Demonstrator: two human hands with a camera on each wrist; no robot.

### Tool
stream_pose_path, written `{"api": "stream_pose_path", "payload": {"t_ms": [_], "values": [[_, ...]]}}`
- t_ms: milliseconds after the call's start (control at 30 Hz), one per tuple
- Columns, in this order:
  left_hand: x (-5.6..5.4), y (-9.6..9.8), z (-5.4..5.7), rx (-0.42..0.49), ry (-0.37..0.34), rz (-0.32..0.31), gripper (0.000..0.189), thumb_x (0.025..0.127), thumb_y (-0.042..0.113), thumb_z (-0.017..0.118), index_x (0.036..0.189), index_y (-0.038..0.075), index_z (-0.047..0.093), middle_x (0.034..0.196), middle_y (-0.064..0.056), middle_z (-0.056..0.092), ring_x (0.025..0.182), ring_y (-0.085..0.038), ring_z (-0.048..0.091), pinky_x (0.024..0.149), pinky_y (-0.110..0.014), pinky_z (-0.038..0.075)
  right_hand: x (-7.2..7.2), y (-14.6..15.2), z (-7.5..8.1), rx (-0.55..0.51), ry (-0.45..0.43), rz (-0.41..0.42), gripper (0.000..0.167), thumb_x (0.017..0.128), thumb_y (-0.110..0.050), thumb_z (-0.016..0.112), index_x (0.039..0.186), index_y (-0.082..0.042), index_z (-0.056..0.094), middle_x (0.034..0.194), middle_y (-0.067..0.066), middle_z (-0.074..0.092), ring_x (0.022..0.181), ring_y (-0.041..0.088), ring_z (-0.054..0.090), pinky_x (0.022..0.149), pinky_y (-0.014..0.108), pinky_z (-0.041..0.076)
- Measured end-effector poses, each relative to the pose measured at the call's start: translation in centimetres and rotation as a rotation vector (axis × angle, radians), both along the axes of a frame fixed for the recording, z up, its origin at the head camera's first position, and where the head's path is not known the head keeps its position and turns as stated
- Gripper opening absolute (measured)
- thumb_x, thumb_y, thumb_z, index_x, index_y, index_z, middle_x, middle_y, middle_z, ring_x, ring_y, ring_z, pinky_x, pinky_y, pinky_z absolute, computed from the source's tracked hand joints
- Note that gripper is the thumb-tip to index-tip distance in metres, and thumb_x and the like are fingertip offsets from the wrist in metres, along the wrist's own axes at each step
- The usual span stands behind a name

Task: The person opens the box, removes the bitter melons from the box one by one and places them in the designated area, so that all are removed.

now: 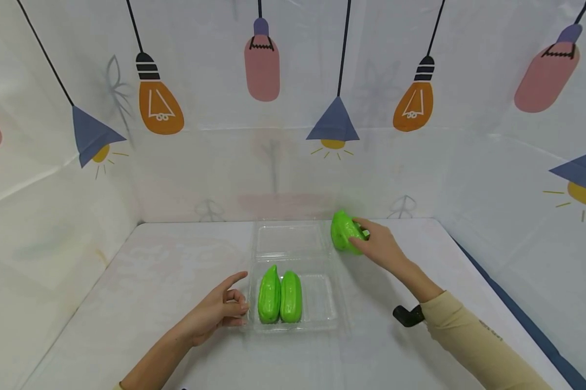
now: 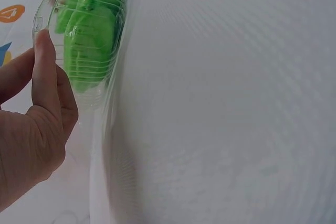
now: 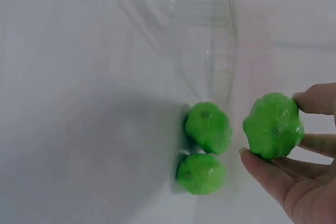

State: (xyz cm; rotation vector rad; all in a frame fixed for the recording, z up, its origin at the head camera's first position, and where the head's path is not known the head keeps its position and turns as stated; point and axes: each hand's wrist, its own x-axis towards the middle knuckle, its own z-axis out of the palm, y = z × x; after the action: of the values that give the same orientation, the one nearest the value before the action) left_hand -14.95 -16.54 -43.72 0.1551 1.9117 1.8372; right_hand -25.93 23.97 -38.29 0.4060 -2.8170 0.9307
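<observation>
On the table lies a clear plastic clamshell box (image 1: 322, 298) with its lid (image 1: 289, 241) folded back. Two long, glossy green ribbed gourds (image 1: 291, 297) lie side by side in its left part. My left hand (image 1: 220, 311) is at the box's left edge; in the left wrist view a fingertip touches the rim (image 2: 38, 24). Right of the lid, my right hand (image 1: 378, 244) holds another green gourd (image 3: 273, 125) between thumb and fingers. Two more gourds, an upper one (image 3: 208, 128) and a lower one (image 3: 201, 174), lie beside it in the right wrist view.
The white tabletop (image 1: 176, 265) meets a white curtain (image 1: 200, 173) printed with lamps and bulbs at the back and sides. A black curved piece (image 1: 408, 316) shows by the right sleeve. A blue strip (image 1: 512, 314) runs along the table's right edge.
</observation>
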Motion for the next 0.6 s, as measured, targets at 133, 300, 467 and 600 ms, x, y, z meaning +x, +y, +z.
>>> {"api": "stream_pose_path", "payload": {"t_ms": [133,300,467,600], "values": [[0.0,0.0,0.1,0.000,0.000,0.000,0.083,0.094,0.010,0.066,0.159,0.019,0.014,0.097,-0.003,0.049,0.086,-0.013,0.058,0.077,-0.029,0.061,-0.4,0.6,-0.1,-0.015,-0.003,-0.019,0.058,0.094,-0.029,0.064,0.143,-0.003,0.049,0.128,0.026,0.062,0.097,0.035,0.069,0.069,0.035,0.058],[0.1,0.0,0.2,-0.003,-0.001,0.003,0.083,0.095,0.010,0.065,0.159,0.019,0.013,0.097,-0.003,0.050,0.085,-0.013,0.058,0.077,-0.030,0.061,-0.8,1.4,-0.2,-0.025,0.005,-0.041,0.058,0.095,-0.029,0.063,0.143,-0.001,0.048,0.129,0.027,0.061,0.100,0.037,0.068,0.071,0.037,0.059],[0.1,0.0,0.2,-0.001,-0.004,0.006,0.082,0.094,0.010,0.066,0.159,0.019,0.015,0.096,-0.003,0.050,0.085,-0.013,0.058,0.077,-0.029,0.061,-1.3,2.3,-0.3,-0.023,0.019,-0.062,0.056,0.096,-0.028,0.062,0.142,0.001,0.049,0.129,0.027,0.061,0.103,0.038,0.066,0.072,0.038,0.058],[0.1,0.0,0.2,-0.003,-0.006,0.009,0.082,0.094,0.010,0.066,0.158,0.019,0.016,0.096,-0.003,0.050,0.085,-0.013,0.059,0.077,-0.029,0.061,-1.7,3.0,-0.1,-0.016,0.016,-0.081,0.055,0.097,-0.027,0.060,0.143,0.001,0.048,0.130,0.027,0.060,0.104,0.039,0.066,0.071,0.038,0.058]]}}
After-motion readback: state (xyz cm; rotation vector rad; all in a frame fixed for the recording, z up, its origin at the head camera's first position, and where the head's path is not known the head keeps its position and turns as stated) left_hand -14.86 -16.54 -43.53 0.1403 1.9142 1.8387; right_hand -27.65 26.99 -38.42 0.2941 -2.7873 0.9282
